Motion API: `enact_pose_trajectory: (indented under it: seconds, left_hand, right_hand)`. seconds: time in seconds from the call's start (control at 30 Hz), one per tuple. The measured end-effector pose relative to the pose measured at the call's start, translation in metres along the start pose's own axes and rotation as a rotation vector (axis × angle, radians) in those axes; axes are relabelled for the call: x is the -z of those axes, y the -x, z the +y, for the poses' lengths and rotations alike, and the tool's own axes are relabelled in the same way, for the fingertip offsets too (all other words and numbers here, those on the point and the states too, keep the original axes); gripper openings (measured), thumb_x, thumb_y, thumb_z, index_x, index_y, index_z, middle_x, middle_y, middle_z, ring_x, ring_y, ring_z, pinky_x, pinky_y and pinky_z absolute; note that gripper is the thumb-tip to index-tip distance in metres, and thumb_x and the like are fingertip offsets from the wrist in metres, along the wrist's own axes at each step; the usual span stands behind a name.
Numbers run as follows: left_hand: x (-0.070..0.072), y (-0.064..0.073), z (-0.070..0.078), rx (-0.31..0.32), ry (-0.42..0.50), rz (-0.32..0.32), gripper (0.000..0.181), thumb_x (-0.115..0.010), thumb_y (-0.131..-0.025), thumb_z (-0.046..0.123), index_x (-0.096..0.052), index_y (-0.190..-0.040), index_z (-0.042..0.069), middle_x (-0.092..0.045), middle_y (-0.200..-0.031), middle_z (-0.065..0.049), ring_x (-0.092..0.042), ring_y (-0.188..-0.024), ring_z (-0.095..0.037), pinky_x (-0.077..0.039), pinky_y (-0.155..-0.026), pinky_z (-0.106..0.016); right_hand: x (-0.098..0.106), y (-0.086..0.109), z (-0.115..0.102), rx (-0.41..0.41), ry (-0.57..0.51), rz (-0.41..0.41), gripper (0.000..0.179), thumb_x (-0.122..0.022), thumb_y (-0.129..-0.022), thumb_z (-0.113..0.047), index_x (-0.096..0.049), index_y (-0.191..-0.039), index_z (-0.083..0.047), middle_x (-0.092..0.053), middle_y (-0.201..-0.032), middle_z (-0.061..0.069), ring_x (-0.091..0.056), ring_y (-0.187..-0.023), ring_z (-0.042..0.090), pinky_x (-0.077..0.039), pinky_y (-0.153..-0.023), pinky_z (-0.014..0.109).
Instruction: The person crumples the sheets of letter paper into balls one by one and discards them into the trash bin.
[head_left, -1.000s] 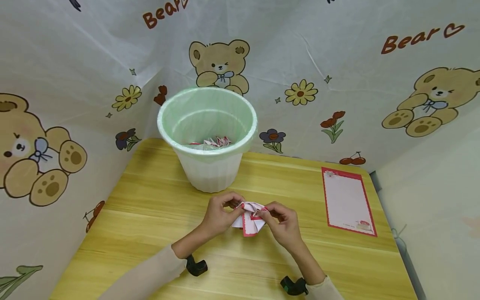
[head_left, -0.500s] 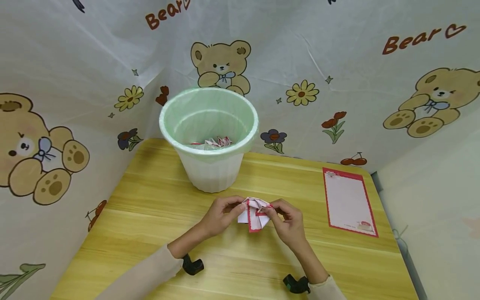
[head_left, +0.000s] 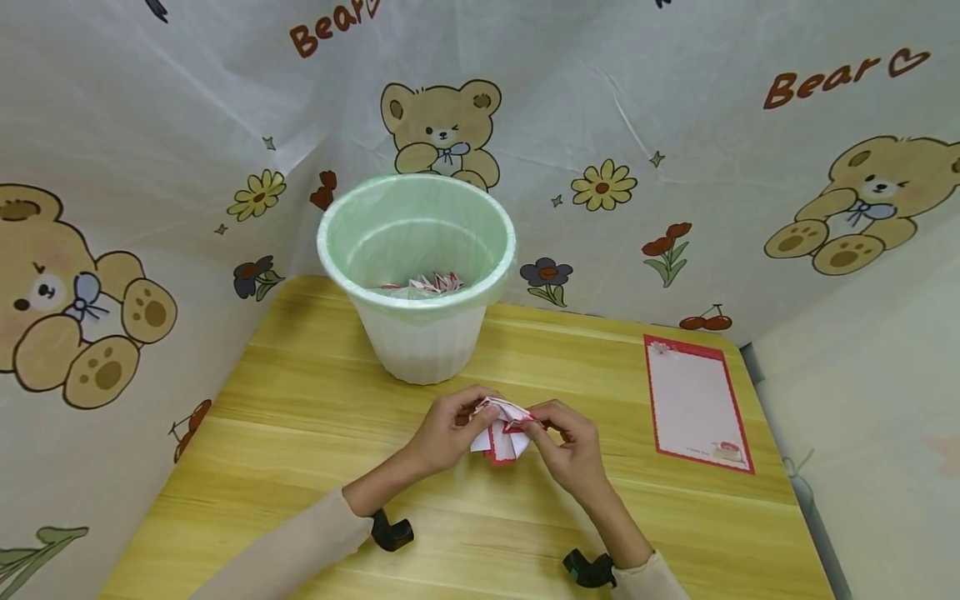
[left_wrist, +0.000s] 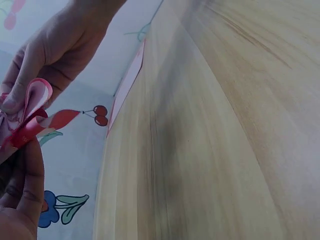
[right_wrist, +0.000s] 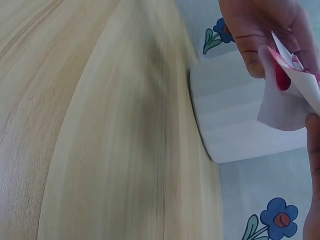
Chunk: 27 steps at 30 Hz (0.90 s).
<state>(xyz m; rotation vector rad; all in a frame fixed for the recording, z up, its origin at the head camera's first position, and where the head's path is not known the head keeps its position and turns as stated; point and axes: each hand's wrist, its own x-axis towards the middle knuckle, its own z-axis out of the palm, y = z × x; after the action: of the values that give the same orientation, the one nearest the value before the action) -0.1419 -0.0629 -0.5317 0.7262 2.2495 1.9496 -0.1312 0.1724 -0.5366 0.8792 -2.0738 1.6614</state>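
Note:
A white sheet of paper with red edges, folded and curled [head_left: 504,442], is held between both hands over the front middle of the table. My left hand [head_left: 444,435] pinches its left side, thumb on top. On the other side my right hand [head_left: 567,443] pinches the right edge between thumb and fingers. In the left wrist view, the folded paper [left_wrist: 36,112] shows a rounded loop and a pointed red flap. From the right wrist, a wide white flap of the paper [right_wrist: 285,95] hangs down. Parts of the paper are hidden behind the fingers.
Behind the hands stands a pale green and white bin [head_left: 420,333] with crumpled red and white paper [head_left: 435,285] inside. A flat red-bordered sheet [head_left: 697,404] lies at the right on the wooden table [head_left: 300,417]. A bear-print cloth [head_left: 540,100] hangs behind.
Both hands shifted slightly right with the paper, then back a little left. The paper's top folds have changed shape slightly under the left thumb; both hands keep hold of it.

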Motion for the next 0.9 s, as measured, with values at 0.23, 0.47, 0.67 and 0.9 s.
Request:
enact_pose_trajectory:
  seconds: [0.23, 0.47, 0.67, 0.9]
  left_hand:
    - [0.0, -0.001, 0.003, -0.078, -0.053, 0.032, 0.011, -0.062, -0.11, 0.014, -0.072, -0.112, 0.014, -0.078, -0.106, -0.008, -0.067, -0.082, -0.005, -0.06, -0.065, -0.023]
    - [0.003, -0.002, 0.005, -0.071, -0.05, 0.048, 0.01, -0.064, -0.11, 0.017, -0.073, -0.111, 0.015, -0.078, -0.105, -0.006, -0.066, -0.079, -0.005, -0.058, -0.063, -0.021]
    - [0.006, -0.001, 0.004, -0.048, -0.028, 0.07, 0.009, -0.066, -0.109, 0.018, -0.074, -0.112, 0.016, -0.078, -0.104, -0.005, -0.066, -0.077, -0.005, -0.057, -0.061, -0.022]
    - [0.01, -0.003, 0.003, -0.055, -0.014, 0.09, 0.01, -0.067, -0.108, 0.014, -0.074, -0.115, 0.013, -0.078, -0.097, -0.011, -0.059, -0.07, -0.004, -0.05, -0.058, -0.018]
  right_hand:
    - [-0.004, -0.001, -0.002, -0.023, -0.007, -0.026, 0.03, -0.074, -0.088, 0.021, -0.078, -0.1, -0.007, -0.076, -0.091, 0.012, -0.07, -0.084, 0.007, -0.06, -0.074, 0.015]
    - [-0.003, 0.001, -0.004, -0.075, -0.025, -0.025, 0.029, -0.079, -0.088, 0.015, -0.079, -0.108, -0.006, -0.075, -0.093, 0.014, -0.071, -0.087, 0.008, -0.062, -0.078, 0.016]
    - [0.002, 0.006, -0.004, -0.122, -0.094, -0.105, 0.052, -0.084, -0.082, 0.015, -0.073, -0.129, -0.003, -0.074, -0.114, 0.014, -0.074, -0.102, 0.011, -0.064, -0.092, 0.022]
    - [0.008, 0.012, -0.005, -0.169, -0.1, -0.194, 0.074, -0.089, -0.08, 0.011, -0.061, -0.147, -0.003, -0.069, -0.135, 0.011, -0.07, -0.116, 0.01, -0.061, -0.099, 0.022]
